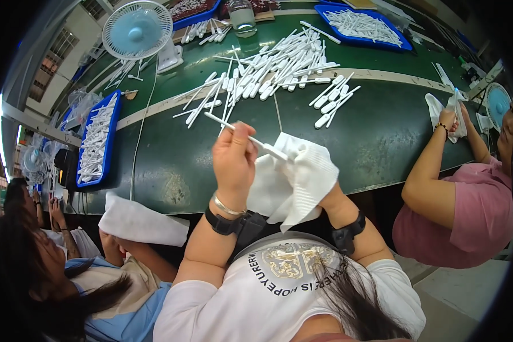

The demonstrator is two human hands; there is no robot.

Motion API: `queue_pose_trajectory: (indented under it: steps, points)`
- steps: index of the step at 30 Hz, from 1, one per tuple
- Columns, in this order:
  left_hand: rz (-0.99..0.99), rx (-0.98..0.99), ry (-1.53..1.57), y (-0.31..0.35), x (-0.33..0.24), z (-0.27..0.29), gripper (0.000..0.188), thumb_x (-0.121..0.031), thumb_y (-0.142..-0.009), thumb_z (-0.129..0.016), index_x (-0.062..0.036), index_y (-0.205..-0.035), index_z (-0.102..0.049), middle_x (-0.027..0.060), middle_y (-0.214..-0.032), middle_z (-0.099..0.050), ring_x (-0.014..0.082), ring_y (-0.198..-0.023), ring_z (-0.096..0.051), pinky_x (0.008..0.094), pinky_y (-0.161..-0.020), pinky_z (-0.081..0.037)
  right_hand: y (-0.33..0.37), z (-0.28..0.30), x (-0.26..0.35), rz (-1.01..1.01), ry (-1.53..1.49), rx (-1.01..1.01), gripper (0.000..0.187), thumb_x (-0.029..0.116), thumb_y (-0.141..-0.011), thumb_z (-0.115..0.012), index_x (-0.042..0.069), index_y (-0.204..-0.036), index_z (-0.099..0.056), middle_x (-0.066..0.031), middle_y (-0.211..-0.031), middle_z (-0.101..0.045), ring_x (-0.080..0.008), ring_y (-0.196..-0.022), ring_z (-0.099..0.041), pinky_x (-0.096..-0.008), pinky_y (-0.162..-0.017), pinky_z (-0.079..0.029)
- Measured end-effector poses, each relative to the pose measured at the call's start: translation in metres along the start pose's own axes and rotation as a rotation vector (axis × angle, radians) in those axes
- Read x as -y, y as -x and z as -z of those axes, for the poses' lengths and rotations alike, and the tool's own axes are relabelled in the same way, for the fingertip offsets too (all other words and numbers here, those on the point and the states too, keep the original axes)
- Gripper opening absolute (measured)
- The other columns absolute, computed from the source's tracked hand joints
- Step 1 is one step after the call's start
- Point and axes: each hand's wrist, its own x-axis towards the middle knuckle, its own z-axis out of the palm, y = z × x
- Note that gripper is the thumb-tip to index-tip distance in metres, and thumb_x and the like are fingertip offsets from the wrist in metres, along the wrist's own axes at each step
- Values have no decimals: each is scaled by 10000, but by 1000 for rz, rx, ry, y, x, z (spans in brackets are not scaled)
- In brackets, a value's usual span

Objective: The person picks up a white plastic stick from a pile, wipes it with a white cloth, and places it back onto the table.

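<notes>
Head view: the left hand (235,155) has its fingers clamped on a white stick (272,150), wide end at the white cloth (312,170); the right hand (332,195) is mostly hidden, its fingers' state I cannot tell — a loose pinch could let the shaft twist; drooping cloth could snag it.

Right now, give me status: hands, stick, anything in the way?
Left hand gripping stick, wide end at cloth. Right hand mostly hidden behind cloth. Nothing seen blocking; pile lies beyond hands.
</notes>
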Motion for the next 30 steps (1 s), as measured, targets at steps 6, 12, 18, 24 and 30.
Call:
queue_pose_trajectory:
  steps: [6,12,18,24,30]
  points:
    - [48,-2,-108,1,4,-9,154,-145,-847,-556,-23,-756,-544,-14,-577,-485,34,-455,-396,165,-406,-314,0,-18,-17,-306,-571,-245,133,76,-795,-525,23,-917,-527,-72,-814,-517,-178,-727,-506,-285,-645,-434]
    - [12,8,-300,16,17,-24,128,-125,-822,-591,-39,-742,-540,-18,-570,-490,31,-435,-397,175,-374,-312,-5,-39,1,-306,-709,-109,139,80,-807,-509,16,-930,-520,-67,-765,-514,-159,-689,-503,-284,-629,-433]
    - [-44,-41,-193,16,16,-20,138,-120,-831,-577,-49,-727,-520,-17,-567,-485,36,-417,-398,177,-367,-316,-19,-3,20,-43,141,100,160,98,-810,-499,8,-942,-506,-53,-716,-500,-167,-672,-502,-291,-624,-427]
    - [-115,-84,0,-1,-6,-14,135,-102,-834,-567,-55,-724,-504,-11,-556,-476,41,-404,-400,179,-362,-316,3,0,3,-188,-345,-278,186,96,-816,-490,19,-982,-521,-85,-849,-529,-188,-734,-536,-284,-635,-439]
    - [-62,-84,-79,10,16,-20,137,-93,-827,-575,-56,-718,-501,-7,-543,-470,45,-401,-395,183,-359,-303,-10,-16,5,-21,-189,-266,196,87,-801,-515,29,-988,-524,-98,-880,-534,-218,-792,-537,-303,-706,-441]
